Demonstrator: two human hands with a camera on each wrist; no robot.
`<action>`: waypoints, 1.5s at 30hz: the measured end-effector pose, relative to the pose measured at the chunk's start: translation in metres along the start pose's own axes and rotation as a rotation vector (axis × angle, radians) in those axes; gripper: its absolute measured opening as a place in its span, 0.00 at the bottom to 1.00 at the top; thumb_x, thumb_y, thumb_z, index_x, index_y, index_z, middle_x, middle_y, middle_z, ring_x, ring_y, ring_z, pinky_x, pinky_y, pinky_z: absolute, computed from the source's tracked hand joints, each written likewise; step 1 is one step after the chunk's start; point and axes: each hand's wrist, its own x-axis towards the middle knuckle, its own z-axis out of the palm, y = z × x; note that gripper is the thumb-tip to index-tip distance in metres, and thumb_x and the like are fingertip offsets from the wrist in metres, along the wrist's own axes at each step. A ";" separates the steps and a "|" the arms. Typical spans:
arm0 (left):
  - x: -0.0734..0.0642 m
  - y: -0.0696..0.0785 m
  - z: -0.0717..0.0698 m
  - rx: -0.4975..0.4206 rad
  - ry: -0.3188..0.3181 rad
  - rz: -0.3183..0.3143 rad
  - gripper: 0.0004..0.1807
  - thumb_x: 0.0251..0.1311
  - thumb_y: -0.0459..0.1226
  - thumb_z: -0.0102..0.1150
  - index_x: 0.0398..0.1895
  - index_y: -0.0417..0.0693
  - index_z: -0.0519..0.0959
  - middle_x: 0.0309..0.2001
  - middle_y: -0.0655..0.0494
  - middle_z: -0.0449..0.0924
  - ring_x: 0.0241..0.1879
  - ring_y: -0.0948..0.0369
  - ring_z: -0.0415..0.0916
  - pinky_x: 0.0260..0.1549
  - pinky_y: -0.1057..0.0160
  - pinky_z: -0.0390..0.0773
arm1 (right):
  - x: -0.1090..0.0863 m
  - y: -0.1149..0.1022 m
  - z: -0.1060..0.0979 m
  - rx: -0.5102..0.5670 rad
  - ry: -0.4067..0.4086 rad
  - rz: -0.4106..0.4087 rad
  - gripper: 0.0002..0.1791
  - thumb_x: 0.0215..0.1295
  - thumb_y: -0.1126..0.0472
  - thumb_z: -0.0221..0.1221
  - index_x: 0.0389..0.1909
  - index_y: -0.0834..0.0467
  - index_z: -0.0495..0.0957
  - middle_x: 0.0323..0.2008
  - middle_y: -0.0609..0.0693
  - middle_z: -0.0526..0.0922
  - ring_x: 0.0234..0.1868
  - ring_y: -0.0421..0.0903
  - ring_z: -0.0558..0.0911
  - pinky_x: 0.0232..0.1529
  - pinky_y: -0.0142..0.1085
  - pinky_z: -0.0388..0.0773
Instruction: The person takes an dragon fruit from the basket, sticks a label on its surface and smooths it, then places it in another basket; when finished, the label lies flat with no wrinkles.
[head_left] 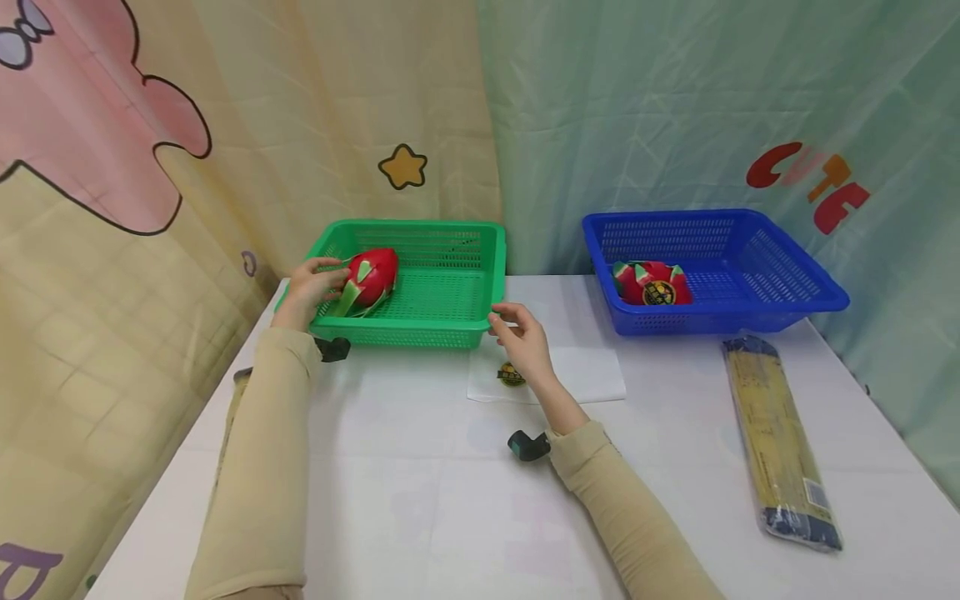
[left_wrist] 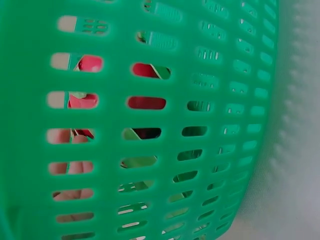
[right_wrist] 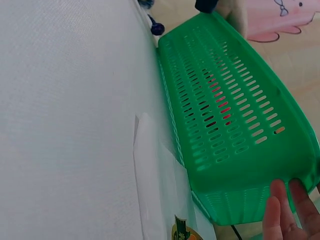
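Note:
A red dragon fruit with green leafy tips lies in the left end of the green basket. My left hand reaches over that basket's left rim, its fingertips right at the fruit; in the left wrist view, fingers show through the slots of the wall. At the front right corner, the fingers of my right hand touch the green basket. The right wrist view shows these fingers extended against its outer wall. A second dragon fruit, bearing a black and gold label, sits in the blue basket.
A white sheet with a black and gold label lies partly under my right hand. At the right is a long yellow package in clear plastic; a similar one is mostly hidden by my left sleeve. Curtains hang behind the table.

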 end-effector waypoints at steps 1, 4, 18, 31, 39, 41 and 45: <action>0.000 0.000 0.000 0.022 -0.003 -0.006 0.26 0.63 0.37 0.57 0.62 0.41 0.64 0.40 0.58 0.72 0.42 0.60 0.75 0.56 0.55 0.69 | 0.000 0.000 0.000 -0.004 0.000 0.001 0.18 0.70 0.62 0.52 0.56 0.68 0.70 0.50 0.63 0.76 0.45 0.60 0.79 0.45 0.44 0.77; 0.000 0.000 0.001 0.099 -0.021 -0.010 0.27 0.64 0.38 0.56 0.64 0.40 0.63 0.42 0.58 0.69 0.42 0.59 0.72 0.56 0.55 0.69 | 0.001 0.001 -0.001 -0.004 -0.004 0.000 0.19 0.70 0.62 0.52 0.57 0.67 0.70 0.50 0.62 0.77 0.44 0.57 0.80 0.45 0.44 0.77; 0.000 -0.003 0.005 0.339 0.014 -0.039 0.21 0.60 0.37 0.59 0.54 0.37 0.71 0.47 0.52 0.66 0.34 0.59 0.67 0.43 0.58 0.74 | 0.002 0.004 -0.002 -0.010 -0.025 -0.011 0.19 0.70 0.62 0.52 0.57 0.67 0.70 0.49 0.63 0.77 0.43 0.57 0.80 0.44 0.43 0.78; 0.000 -0.002 0.009 0.364 0.118 0.076 0.19 0.56 0.33 0.59 0.52 0.37 0.76 0.59 0.40 0.67 0.54 0.53 0.61 0.38 0.69 0.65 | 0.003 0.005 -0.002 0.021 -0.039 0.012 0.20 0.70 0.61 0.52 0.57 0.68 0.69 0.51 0.64 0.76 0.45 0.61 0.79 0.47 0.50 0.76; 0.000 0.001 0.010 0.153 0.072 0.039 0.19 0.58 0.34 0.61 0.53 0.39 0.76 0.53 0.55 0.70 0.58 0.58 0.60 0.45 0.70 0.67 | 0.014 0.032 0.000 0.037 -0.036 0.011 0.21 0.69 0.55 0.54 0.57 0.63 0.70 0.50 0.61 0.77 0.44 0.58 0.80 0.46 0.48 0.77; -0.002 0.008 0.014 0.093 0.063 0.048 0.17 0.58 0.35 0.62 0.51 0.42 0.78 0.51 0.58 0.71 0.56 0.60 0.62 0.46 0.69 0.68 | 0.018 0.041 0.001 0.033 -0.024 0.003 0.21 0.68 0.53 0.54 0.57 0.61 0.71 0.51 0.59 0.76 0.44 0.56 0.81 0.45 0.47 0.77; -0.015 0.030 0.028 0.006 0.042 0.126 0.11 0.57 0.35 0.63 0.44 0.45 0.81 0.42 0.64 0.73 0.47 0.65 0.66 0.42 0.70 0.70 | 0.016 0.036 -0.001 -0.042 0.037 -0.022 0.22 0.67 0.53 0.56 0.58 0.57 0.71 0.56 0.55 0.71 0.50 0.53 0.77 0.46 0.46 0.76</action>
